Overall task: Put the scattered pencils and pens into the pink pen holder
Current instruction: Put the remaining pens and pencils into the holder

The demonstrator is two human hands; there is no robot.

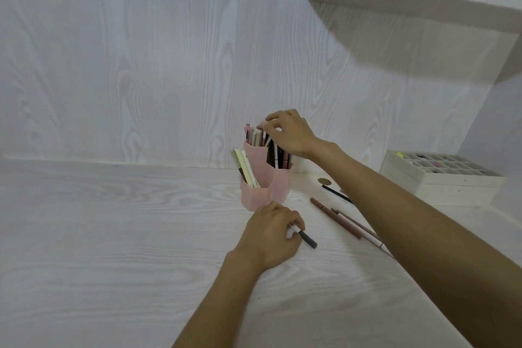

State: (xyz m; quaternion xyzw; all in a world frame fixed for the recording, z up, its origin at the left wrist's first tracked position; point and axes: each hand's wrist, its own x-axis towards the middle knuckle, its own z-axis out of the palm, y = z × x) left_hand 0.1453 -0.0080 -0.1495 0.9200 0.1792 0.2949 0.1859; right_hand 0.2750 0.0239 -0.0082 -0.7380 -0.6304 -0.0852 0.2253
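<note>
Bench (113,220) carries the pink pen holder (261,192) at centre. My right hand (288,133), arm reaching in from 4 o'clock, pinches pens standing in the holder's rear compartment. My left hand (268,237), at the holder's 6 o'clock, curls its grip round a black-capped pen (306,238). Brown pencils (339,219) lie at 4 o'clock.

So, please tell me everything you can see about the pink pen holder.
The pink pen holder looks like matte plastic with angular compartments of different heights. It stands upright on the white desk near the wall, already holding many pens. The right hand touches pen tops in the tallest compartment.
</note>
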